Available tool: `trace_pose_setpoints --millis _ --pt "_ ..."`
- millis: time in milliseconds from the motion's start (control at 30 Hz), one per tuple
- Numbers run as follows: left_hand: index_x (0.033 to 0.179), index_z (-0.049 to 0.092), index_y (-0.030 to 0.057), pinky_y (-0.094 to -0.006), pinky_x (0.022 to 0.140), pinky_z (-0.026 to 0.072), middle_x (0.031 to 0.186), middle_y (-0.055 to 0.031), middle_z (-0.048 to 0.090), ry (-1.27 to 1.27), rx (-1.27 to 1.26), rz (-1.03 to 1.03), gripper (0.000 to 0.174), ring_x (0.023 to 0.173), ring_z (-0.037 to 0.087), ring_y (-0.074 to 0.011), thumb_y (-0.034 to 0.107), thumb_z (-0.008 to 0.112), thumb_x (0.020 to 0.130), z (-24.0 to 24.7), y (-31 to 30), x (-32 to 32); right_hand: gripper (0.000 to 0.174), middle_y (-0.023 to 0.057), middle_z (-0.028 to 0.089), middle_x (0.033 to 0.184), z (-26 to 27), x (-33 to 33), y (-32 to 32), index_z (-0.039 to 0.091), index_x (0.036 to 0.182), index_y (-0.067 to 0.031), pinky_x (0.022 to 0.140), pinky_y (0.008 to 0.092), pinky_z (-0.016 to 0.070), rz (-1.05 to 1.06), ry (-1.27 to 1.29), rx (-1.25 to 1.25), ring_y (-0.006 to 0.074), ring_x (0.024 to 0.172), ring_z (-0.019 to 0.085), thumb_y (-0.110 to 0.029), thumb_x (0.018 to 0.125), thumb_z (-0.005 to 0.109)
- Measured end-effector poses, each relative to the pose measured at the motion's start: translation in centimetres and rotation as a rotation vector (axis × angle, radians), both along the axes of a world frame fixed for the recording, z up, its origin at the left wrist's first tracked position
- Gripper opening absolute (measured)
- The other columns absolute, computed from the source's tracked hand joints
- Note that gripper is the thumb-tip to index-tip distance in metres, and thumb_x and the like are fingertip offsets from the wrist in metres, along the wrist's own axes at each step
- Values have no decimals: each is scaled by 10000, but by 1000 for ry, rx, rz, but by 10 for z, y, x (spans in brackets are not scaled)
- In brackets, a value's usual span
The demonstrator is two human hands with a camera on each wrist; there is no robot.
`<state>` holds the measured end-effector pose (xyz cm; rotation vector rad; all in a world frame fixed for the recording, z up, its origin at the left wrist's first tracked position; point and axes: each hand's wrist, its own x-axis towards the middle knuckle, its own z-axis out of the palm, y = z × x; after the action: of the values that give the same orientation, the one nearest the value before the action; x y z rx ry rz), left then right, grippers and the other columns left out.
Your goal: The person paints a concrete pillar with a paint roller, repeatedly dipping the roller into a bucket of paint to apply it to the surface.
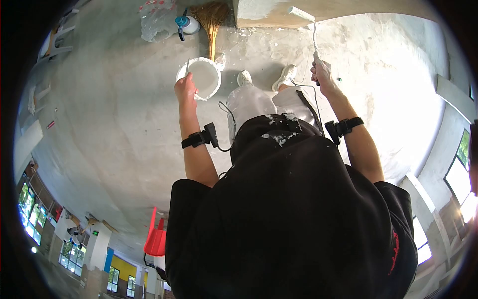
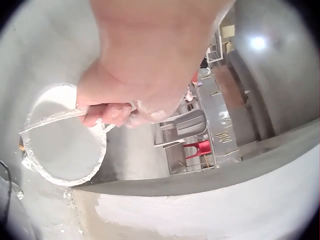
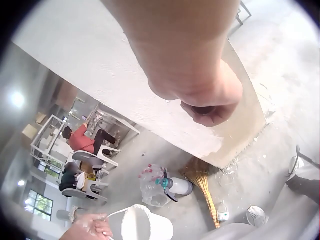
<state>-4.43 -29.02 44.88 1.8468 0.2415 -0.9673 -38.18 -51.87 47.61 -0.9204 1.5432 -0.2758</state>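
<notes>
In the head view my left hand (image 1: 186,90) is over the left side of a white bucket (image 1: 218,85), its fingers curled round the bucket's handle (image 2: 55,119). Pale, whitish paint fills part of the bucket, and its rim is crusted white. My right hand (image 1: 322,77) grips a paint roller (image 1: 301,14) by its handle, arm stretched forward. The white roller cover overlaps the upper part of the wall (image 1: 264,14) in the head view. In the right wrist view my own hand hides the roller.
A straw broom (image 1: 211,22), a spray bottle (image 3: 179,186) and a clear plastic bag (image 1: 158,22) lie by the wall's corner. A red chair (image 1: 156,239) is behind me. Two seated people (image 3: 84,140) are in the distance. Cables run from my wrists.
</notes>
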Motion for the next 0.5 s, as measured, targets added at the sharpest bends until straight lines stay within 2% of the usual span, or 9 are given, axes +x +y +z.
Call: trace_pose_setpoints --millis 100,167,267,367,500 --pt "700 489 66 -280 423 327 551 18 360 -54 17 -16 265 444 334 -97 229 596 878 -25 22 4 414 -62 343 554 4 4 1 465 770 -98 408 229 312 -44 24 7 51 423 291 -481 917 518" --pt "720 525 18 -285 436 371 593 -20 451 -218 175 -33 326 477 427 -131 298 623 855 -36 38 3 406 -61 344 554 3 0 -2 464 772 -99 407 229 310 -49 0 25 51 422 288 -474 920 516" --pt "733 541 2 -291 449 383 625 -42 499 -240 224 -28 357 492 461 -147 329 629 849 -55 71 4 395 -62 346 556 2 -1 -4 460 771 -104 407 227 305 -64 -44 73 50 420 285 -464 923 514" --pt "751 557 -1 -296 443 372 634 -48 512 -218 233 65 361 490 461 -149 338 638 844 -81 101 5 390 -62 346 559 -9 -7 -9 450 759 -113 408 223 300 -77 -65 73 49 420 282 -460 924 515" --pt "745 558 8 -295 424 350 628 -45 504 -224 271 28 365 482 447 -144 349 645 843 -88 135 9 390 -62 347 560 -22 -13 -14 438 737 -126 411 219 301 -82 -65 61 47 421 282 -459 923 519"
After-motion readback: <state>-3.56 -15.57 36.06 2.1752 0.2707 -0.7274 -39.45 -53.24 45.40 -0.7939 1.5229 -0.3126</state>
